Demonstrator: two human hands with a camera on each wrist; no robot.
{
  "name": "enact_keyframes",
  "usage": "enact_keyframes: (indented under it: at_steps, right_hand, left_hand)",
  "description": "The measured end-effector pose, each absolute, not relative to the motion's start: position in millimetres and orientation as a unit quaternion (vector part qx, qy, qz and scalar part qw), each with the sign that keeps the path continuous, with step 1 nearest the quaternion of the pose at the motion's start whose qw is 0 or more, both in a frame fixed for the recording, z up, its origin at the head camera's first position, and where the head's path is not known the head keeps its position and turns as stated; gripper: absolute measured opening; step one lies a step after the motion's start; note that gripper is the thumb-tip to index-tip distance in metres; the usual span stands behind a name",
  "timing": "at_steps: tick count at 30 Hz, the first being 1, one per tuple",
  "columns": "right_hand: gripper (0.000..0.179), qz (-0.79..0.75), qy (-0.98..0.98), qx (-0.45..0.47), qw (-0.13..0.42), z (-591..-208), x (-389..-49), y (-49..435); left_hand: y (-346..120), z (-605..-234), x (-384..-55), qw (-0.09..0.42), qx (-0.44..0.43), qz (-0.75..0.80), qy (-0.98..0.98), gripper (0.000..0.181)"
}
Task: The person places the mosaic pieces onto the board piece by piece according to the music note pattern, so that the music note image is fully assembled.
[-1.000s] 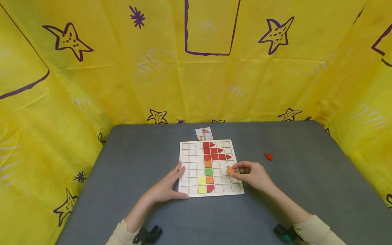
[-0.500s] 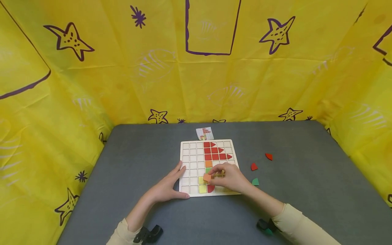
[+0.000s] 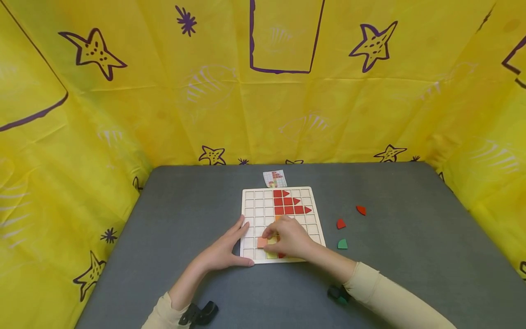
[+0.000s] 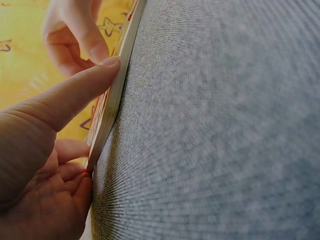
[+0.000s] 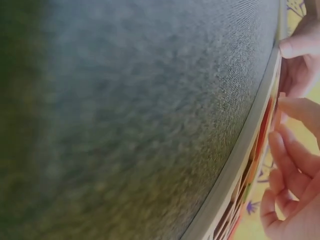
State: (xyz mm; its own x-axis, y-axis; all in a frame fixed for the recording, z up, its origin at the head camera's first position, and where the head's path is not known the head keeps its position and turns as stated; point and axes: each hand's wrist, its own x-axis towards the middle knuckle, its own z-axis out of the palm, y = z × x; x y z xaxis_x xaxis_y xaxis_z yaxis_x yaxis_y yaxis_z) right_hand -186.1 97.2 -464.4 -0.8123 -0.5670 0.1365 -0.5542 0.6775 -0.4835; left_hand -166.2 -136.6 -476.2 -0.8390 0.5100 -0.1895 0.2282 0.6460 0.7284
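My right hand (image 3: 289, 237) pinches an orange square tile (image 3: 261, 242) between thumb and fingers, at the lower left part of a pale wooden grid board (image 3: 310, 230). In the right wrist view the tile (image 5: 278, 116) stands on edge between the fingertips. My left hand (image 3: 222, 250) rests against the board's near left corner, its straight thumb on the front rim and its fingers along the left side. Rows of red tiles (image 3: 289, 210) ending in triangles fill upper cells. Yellow tile (image 3: 272, 255) and part of a red piece show under my right hand; other tiles there are hidden.
A small printed card (image 3: 274, 178) with a coloured grid picture lies behind the board. To the right are a red rounded piece (image 3: 340, 224), another red piece (image 3: 360, 210) and a green rounded piece (image 3: 343, 244) on the grey tabletop (image 3: 197, 201). Yellow patterned cloth (image 3: 164, 119) surrounds the table.
My right hand has carried the orange tile leftward from the board's right side to its lower left. A red and a green piece at the right came into view. The left hand stays put.
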Motion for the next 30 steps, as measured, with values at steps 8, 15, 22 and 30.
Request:
enact_keyframes:
  at_steps: [8,15,22,30]
  right_hand:
    - [0.018,-0.218,0.927,-0.303,0.032,-465,-190,88]
    - [0.02,-0.252,0.921,-0.292,0.055,-466,-191,89]
    - [0.021,-0.321,0.906,-0.272,0.044,-465,-186,106]
    - [0.012,-0.377,0.9,-0.216,0.037,-460,-178,152]
  left_hand:
    - [-137,-478,-167,0.187,0.219,0.365,0.885,0.103]
    - [-137,-477,-167,0.191,0.211,0.366,0.886,0.104]
    - [-136,-479,-167,0.191,0.209,0.369,0.885,0.103]
    - [-137,-479,-167,0.188,0.209,0.365,0.888,0.105]
